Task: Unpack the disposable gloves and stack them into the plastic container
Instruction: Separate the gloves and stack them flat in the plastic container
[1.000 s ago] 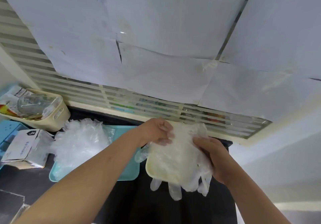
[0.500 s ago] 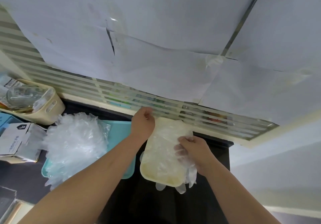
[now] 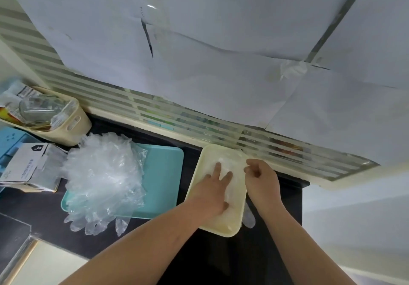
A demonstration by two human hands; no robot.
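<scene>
**Gloves pressed down into the container**

At your far left the cardboard box (image 3: 31, 167) and the cream basket (image 3: 68, 127) sit as before. The loose pile of gloves (image 3: 101, 174) covers the left part of the teal tray (image 3: 163, 174). Just right of the tray, the plastic container (image 3: 223, 225) lies on the dark table (image 3: 210, 260).

Your left hand (image 3: 212, 194), which gripped the container's far corner half a second ago, now lies inside it, fingers straight, pressing flat on the stacked gloves (image 3: 231, 163). Your right hand (image 3: 263, 183) has moved from the middle of the stack to the right rim. Its fingers are curled there, but you cannot tell whether they pinch any film. Some glove fingers (image 3: 249, 218) still hang over the container's near right side.
</scene>
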